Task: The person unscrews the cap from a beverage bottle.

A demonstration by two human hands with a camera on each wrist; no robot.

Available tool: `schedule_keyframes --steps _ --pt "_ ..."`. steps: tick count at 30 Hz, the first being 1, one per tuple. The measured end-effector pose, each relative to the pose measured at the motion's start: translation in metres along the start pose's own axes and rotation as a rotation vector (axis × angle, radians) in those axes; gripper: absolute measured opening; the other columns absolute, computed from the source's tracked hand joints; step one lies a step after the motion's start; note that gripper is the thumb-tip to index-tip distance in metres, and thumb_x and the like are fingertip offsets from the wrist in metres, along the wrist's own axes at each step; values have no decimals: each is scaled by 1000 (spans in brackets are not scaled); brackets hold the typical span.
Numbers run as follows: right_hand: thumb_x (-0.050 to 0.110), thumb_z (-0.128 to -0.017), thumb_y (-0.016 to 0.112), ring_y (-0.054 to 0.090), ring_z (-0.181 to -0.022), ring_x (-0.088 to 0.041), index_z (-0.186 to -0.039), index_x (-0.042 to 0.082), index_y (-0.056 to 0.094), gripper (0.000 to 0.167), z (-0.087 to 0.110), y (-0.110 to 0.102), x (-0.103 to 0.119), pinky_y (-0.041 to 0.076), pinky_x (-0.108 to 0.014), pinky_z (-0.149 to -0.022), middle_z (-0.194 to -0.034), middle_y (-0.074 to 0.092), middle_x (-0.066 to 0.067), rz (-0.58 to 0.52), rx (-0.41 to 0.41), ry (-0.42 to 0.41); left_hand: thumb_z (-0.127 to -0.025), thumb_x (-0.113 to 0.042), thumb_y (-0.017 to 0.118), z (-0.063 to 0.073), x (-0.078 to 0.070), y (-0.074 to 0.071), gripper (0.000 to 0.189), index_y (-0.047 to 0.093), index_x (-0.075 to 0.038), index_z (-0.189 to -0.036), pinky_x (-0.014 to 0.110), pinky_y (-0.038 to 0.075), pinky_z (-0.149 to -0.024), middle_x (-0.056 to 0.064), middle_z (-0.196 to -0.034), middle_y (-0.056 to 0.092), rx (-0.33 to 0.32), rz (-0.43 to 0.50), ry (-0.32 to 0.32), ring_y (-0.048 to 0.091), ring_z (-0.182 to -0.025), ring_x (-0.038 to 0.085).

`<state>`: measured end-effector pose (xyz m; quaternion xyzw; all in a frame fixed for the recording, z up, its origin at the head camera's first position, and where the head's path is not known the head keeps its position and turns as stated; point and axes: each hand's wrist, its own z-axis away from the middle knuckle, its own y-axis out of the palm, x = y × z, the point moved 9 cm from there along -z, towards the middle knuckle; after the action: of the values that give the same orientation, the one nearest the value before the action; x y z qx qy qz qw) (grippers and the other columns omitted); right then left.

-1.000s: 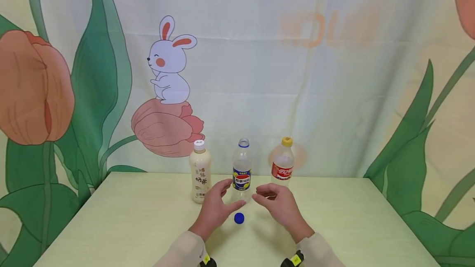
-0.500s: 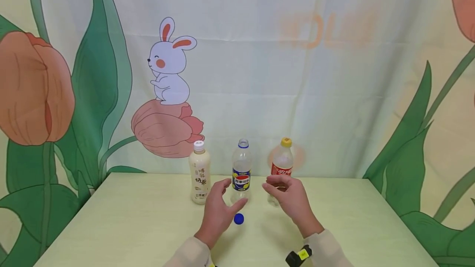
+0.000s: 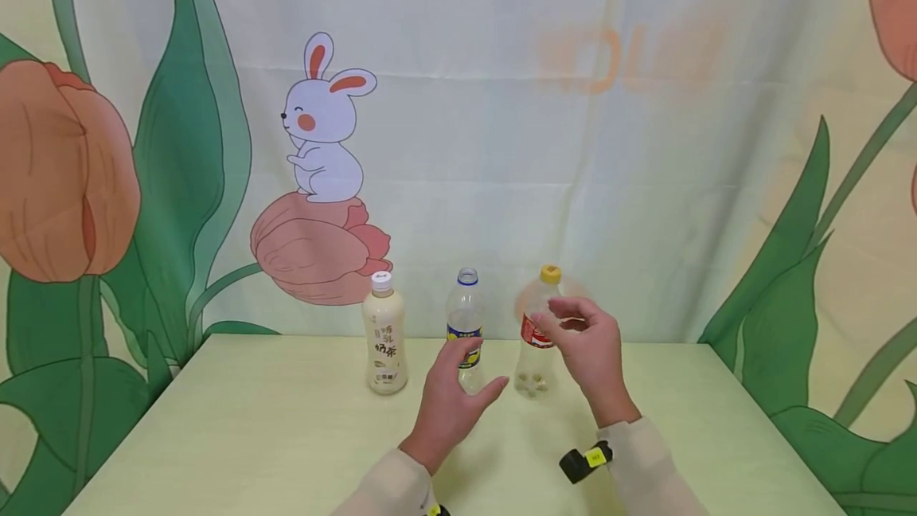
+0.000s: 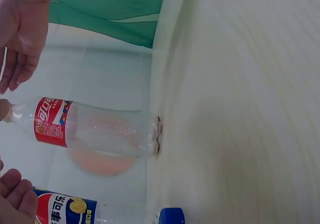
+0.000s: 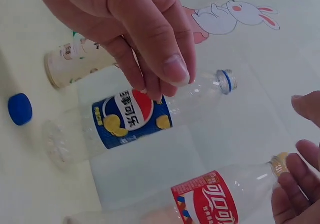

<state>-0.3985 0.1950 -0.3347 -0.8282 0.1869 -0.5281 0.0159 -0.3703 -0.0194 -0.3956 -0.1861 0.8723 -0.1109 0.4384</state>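
My left hand (image 3: 451, 400) is in front of the Pepsi bottle (image 3: 466, 313), its thumb and fingers spread apart around nothing. That clear bottle stands upright, its neck uncapped. Its blue cap (image 5: 20, 108) lies on the table in the right wrist view; in the head view my left hand hides it. My right hand (image 3: 591, 353) is raised before the Coca-Cola bottle (image 3: 533, 361), with bent fingers parted from the thumb and holding nothing. A yellow cap (image 3: 550, 274) tops this clear bottle, its red label partly covered by the hand.
A cream-coloured milk tea bottle (image 3: 385, 341) with a white cap (image 3: 382, 281) stands left of the Pepsi bottle. The pale table (image 3: 251, 420) ends at a hanging cloth (image 3: 458, 142) printed with tulips and a rabbit, close behind the bottles.
My right hand has moved right and up, from beside the Pepsi bottle to the Coca-Cola bottle. My left hand has shifted right, now covering the blue cap in the head view. The bottles stay put.
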Motion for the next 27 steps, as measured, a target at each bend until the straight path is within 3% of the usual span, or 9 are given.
schedule_keyframes --steps 3,7,12,18,23,27 --pt "35 -83 86 62 -98 -20 -110 10 74 39 -9 -7 5 52 -27 -84 -115 72 -7 10 -61 -41 -85 -31 85 -4 -3 11 62 59 -7 -136 44 51 -109 7 -135 63 39 18 8 60 -126 24" --pt "38 -82 87 60 -102 -23 -113 10 73 43 -22 -13 5 49 -34 -90 -121 70 -8 -1 -112 -45 -87 -32 83 -10 -3 29 64 56 -7 -140 42 50 -112 9 -138 61 102 58 -32 59 -129 25" --pt "44 -81 87 60 -107 -27 -119 10 71 53 -35 -14 1 50 -37 -87 -123 69 -5 -3 -138 -12 -89 -34 81 -16 4 52 69 50 -8 -145 43 47 -115 9 -143 58 154 104 -134 56 -134 27" --pt "44 -81 87 60 -113 -34 -122 12 71 54 -46 -10 -2 51 -37 -86 -124 68 -8 -3 -138 0 -91 -38 79 -26 10 71 78 42 -8 -152 49 46 -115 10 -150 51 168 96 -232 51 -138 32" --pt "44 -82 85 60 -116 -32 -124 13 70 55 -53 -5 -4 52 -39 -90 -128 68 -10 4 -121 22 -90 -44 78 -34 18 82 86 35 -9 -157 53 42 -118 10 -156 45 158 55 -298 45 -144 30" --pt "44 -83 85 60 -114 -28 -124 11 69 55 -58 -2 -5 52 -37 -91 -126 69 -8 6 -113 47 -90 -44 78 -40 24 91 91 30 -11 -159 56 39 -120 11 -160 40 157 88 -352 41 -148 32"
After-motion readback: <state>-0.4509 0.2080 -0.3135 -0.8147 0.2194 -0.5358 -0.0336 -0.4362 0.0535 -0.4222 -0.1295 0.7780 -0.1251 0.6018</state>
